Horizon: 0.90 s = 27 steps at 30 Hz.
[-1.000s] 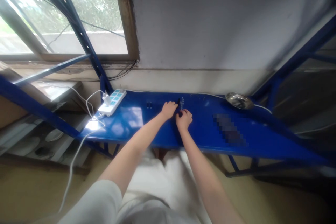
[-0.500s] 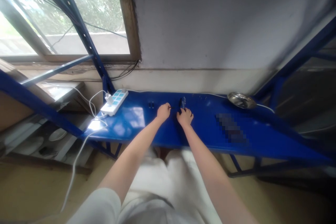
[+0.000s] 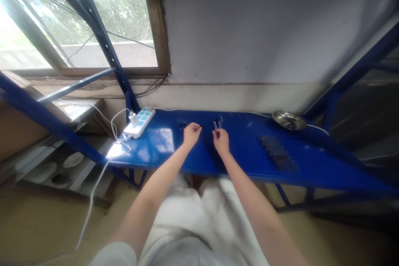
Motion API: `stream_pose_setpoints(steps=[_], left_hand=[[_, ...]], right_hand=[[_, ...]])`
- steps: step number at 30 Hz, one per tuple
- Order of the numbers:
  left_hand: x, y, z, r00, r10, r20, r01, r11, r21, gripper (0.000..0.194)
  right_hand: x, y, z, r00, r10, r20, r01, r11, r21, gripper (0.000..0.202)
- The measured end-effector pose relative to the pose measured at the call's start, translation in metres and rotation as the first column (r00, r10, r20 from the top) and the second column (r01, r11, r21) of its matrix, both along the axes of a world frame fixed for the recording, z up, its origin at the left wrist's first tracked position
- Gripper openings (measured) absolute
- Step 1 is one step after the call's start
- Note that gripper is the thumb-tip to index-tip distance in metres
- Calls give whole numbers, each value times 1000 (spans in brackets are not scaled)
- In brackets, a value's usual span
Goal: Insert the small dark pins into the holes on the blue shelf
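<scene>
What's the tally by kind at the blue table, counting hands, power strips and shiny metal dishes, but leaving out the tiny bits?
Hands: 2 (left hand, right hand)
Power strip: 1
Shiny metal dish: 1
Total: 4
The pixelated patch on the table is unreadable, so it's uncounted.

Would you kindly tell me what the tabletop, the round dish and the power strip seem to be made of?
Tabletop: probably painted metal, glossy blue, judging by its bright reflections; laminate is possible.
Round dish: polished metal, likely stainless steel, from its mirror-like highlights.
Power strip: apparently white plastic, from its smooth, even-coloured casing.
</scene>
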<state>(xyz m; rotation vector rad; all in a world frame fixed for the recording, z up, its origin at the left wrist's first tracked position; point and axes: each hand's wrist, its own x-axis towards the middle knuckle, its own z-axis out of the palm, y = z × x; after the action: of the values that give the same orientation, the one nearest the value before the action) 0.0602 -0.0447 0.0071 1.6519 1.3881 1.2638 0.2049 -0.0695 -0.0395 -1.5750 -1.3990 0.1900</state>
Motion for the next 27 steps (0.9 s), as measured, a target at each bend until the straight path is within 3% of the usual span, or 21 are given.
stream_pose_setpoints(steps=[4, 7, 18, 27], left_hand=[[-3, -2, -1, 990, 4, 138, 1, 999, -36, 8], [-5, -4, -5, 977, 9, 212, 5, 998, -62, 12], [-16, -9, -8, 958, 48, 283, -31, 997, -64, 14], [-20, -12, 7, 920, 31, 391, -17, 999, -39, 20]], right_hand=[[-14, -14, 23, 966, 42, -257, -22, 997, 80, 18], [-21, -20, 33, 940, 60, -337, -30, 995, 92, 17], [-25, -23, 42, 928, 165, -334, -136, 985, 108, 16], [-13, -19, 48, 891, 346, -295, -339, 938, 77, 12]])
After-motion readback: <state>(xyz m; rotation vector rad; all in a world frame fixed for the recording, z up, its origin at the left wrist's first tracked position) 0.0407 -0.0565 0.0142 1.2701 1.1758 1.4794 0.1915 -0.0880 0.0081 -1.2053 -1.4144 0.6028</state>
